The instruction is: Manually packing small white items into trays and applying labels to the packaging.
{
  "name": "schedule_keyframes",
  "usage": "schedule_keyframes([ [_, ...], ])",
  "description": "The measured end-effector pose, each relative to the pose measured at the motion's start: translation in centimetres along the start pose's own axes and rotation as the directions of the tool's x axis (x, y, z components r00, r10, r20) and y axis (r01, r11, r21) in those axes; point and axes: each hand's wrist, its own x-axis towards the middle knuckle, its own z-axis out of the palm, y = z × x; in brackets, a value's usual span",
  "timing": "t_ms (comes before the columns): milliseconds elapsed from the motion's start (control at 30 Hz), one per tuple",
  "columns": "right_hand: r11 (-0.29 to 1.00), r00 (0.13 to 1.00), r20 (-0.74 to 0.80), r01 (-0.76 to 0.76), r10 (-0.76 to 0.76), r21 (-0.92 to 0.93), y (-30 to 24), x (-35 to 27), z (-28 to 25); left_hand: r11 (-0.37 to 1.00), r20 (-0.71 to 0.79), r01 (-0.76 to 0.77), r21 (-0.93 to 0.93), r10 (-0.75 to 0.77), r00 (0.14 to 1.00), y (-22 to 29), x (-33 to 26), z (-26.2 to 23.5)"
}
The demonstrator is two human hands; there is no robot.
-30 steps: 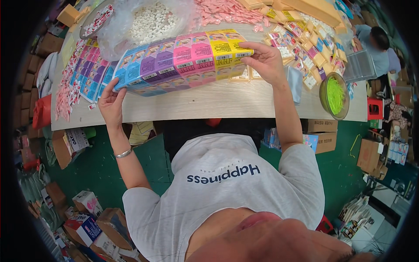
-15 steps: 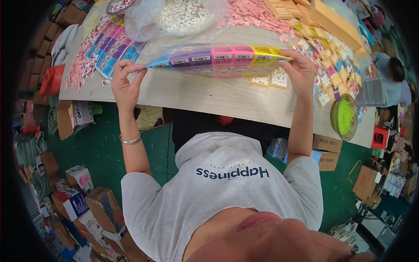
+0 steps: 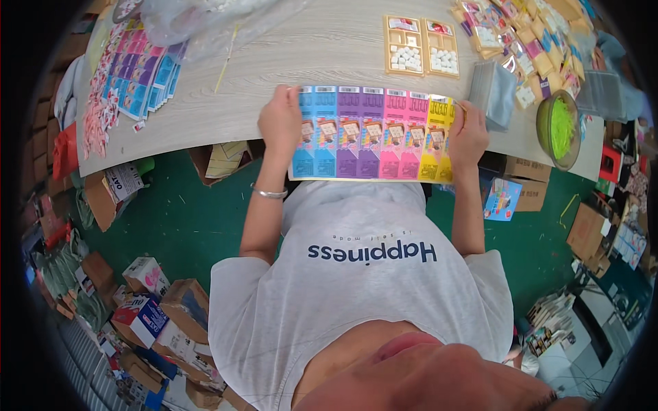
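Observation:
A printed card sheet [image 3: 370, 133] with bands of blue, purple, pink and yellow is stretched between my hands at the table's near edge. My left hand [image 3: 281, 127] grips its left end, fingers closed over the top corner. At the yellow end, my right hand [image 3: 469, 133] pinches the upper right corner. The sheet lies fairly flat, its lower part reaching over the table edge. Beyond it rest two small tan compartment trays [image 3: 411, 40] holding white pieces. Just past my right hand stands a stack of clear plastic cases [image 3: 492, 99].
Similar printed sheets [image 3: 147, 75] are piled at the left, beside scattered pink pieces [image 3: 96, 127]. A clear plastic bag [image 3: 192, 20] lies at the back. Small tan packs [image 3: 541, 61] heap at the right. A bowl [image 3: 543, 133] holds green shreds. Cardboard boxes [image 3: 185, 308] stand on the floor.
The sheet has come down and nearer to me, from bowed and raised to flatter with its printed side showing. My hands have moved closer together. The two trays now show fully.

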Motion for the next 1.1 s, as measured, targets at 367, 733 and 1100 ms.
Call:
schedule_keyframes([
  [367,0.856,0.793,0.342,0.407,-0.505,0.319,-11.8,-1.2,6.7,0.958,0.030,-0.244,0.150,0.242,0.970,0.9,-0.8,4.0],
  [733,0.970,0.930,0.337,0.201,-0.146,-0.135,-8.8,-0.1,0.2,0.818,0.212,0.069,-0.572,0.066,0.975,-3.3,1.2,0.5],
  [1100,0.650,0.740,-0.014,0.599,-0.672,0.467,-18.9,4.3,11.3,0.511,0.386,0.389,-0.766,-0.119,0.915,-2.8,1.4,-1.5],
])
